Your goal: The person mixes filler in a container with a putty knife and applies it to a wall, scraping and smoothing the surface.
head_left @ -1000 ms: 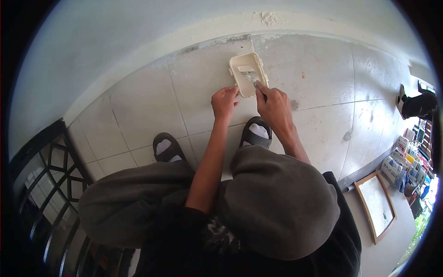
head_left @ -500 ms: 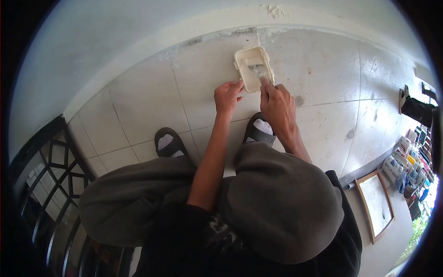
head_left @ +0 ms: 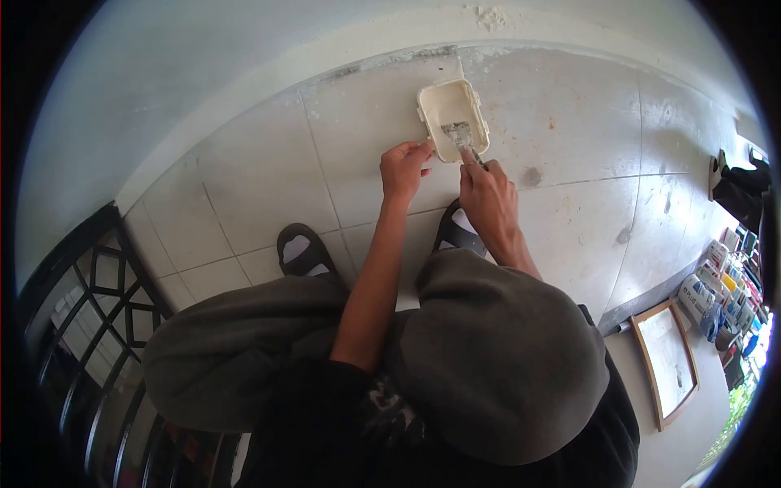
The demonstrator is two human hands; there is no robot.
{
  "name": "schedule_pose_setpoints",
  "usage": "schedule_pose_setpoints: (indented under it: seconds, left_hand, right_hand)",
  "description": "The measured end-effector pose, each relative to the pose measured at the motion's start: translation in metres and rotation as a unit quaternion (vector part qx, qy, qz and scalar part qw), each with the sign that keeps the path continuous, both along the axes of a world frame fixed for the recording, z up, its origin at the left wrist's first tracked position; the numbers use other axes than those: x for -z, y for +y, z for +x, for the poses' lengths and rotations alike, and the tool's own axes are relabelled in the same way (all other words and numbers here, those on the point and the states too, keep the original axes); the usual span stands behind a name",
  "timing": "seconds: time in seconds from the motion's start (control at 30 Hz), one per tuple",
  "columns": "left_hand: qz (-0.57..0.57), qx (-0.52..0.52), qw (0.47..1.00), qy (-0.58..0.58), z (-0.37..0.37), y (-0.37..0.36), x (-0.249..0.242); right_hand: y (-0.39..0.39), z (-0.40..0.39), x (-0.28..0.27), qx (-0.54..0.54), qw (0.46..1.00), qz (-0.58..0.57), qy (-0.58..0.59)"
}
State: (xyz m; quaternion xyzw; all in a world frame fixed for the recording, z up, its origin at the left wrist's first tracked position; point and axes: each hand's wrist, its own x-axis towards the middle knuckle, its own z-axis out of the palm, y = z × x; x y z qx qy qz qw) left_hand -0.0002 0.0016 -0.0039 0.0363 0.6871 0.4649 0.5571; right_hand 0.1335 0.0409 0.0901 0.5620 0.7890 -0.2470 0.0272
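A cream plastic tub point(head_left: 446, 98) with whitish paste inside rests on the tiled floor near the wall. My right hand point(head_left: 486, 191) is closed round the handle of a putty knife point(head_left: 458, 134), whose paste-smeared blade lies inside the tub toward its near end. At the tub's near left edge, my left hand point(head_left: 404, 169) pinches the rim with its fingertips.
Crumbled plaster point(head_left: 490, 18) marks the wall base beyond the tub. A black metal grille point(head_left: 106, 281) stands at left. On the right are a wood-framed board point(head_left: 667, 362), piled bags and containers point(head_left: 716, 297), and another person's dark-clothed legs point(head_left: 740, 191).
The putty knife has been drawn slightly toward me and its blade shows more fully. My right hand has shifted a little down and its grip on the handle has changed.
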Motion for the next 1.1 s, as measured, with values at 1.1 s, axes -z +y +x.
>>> schedule_pose_setpoints:
  seconds: [1.1]
  left_hand:
    - [0.002,0.007,1.0,0.006,-0.001,-0.001,0.004]
  right_hand:
    - [-0.005,0.006,-0.001,0.007,0.999,0.009,0.037]
